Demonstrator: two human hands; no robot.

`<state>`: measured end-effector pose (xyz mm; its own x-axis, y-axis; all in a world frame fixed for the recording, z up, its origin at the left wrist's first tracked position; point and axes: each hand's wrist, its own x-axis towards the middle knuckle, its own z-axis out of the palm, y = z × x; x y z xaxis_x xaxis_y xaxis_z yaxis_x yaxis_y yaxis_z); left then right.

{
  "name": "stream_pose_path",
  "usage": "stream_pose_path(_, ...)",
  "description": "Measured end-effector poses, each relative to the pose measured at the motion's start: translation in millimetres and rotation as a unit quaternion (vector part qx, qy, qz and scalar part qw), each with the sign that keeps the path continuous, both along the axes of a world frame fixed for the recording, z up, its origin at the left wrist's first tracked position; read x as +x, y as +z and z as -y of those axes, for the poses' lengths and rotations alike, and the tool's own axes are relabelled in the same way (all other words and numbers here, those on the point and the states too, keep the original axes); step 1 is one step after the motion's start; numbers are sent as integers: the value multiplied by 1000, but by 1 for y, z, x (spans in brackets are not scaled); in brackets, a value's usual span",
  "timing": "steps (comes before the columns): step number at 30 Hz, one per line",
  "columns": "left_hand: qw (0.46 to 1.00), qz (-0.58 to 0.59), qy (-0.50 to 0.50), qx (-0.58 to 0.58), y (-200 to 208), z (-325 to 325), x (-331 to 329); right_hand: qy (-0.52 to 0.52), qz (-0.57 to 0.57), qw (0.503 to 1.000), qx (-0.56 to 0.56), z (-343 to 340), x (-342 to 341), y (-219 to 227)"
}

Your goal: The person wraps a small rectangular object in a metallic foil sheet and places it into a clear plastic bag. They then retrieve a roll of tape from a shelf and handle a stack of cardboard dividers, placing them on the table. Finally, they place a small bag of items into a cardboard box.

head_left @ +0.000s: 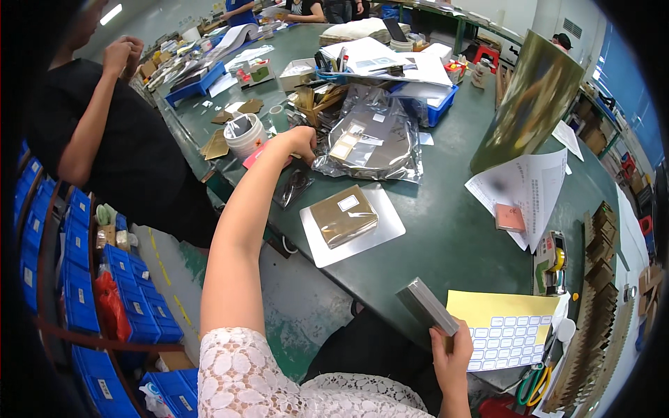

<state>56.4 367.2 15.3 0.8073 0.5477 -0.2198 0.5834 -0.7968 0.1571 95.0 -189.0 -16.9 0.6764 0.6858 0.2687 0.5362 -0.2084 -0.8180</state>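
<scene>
My right hand (453, 354) grips a thin grey stack of flat pieces (428, 306) by its lower end, over the table's near edge. My left hand (301, 145) reaches far across the table with its fingers curled down and closed. What they pinch, if anything, is hidden. Right beside those fingers lies a clear plastic bag (369, 167) around a large dark flat item with labels. A pink piece (256, 156) shows partly behind my left wrist. Nearer me, a brownish wrapped block (343, 216) with a white label rests on a silvery sheet (387, 228).
A yellow sheet with label stickers (503, 341) lies near my right hand, with scissors (535, 383) beyond. A tall shiny roll (529, 104) stands at right. A white tub (245, 135) and blue tray (439, 104) hold items. Another person (111, 139) stands at left, above blue bins (77, 292).
</scene>
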Motion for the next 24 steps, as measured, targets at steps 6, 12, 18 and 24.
stream_pose_path(6,998,-31,19,-44,2,3,-5,0,-2,1000,1,0,-2,0)
stream_pose_path(12,996,-52,4,70,12,34,-5,-9,-6,1000,3,-1,-3,1)
stream_pose_path(18,998,-46,18,36,14,31,-14,-6,-5,1000,7,-1,-3,1)
stream_pose_path(24,998,-43,30,-34,6,19,-11,-8,4,1000,5,0,-3,0)
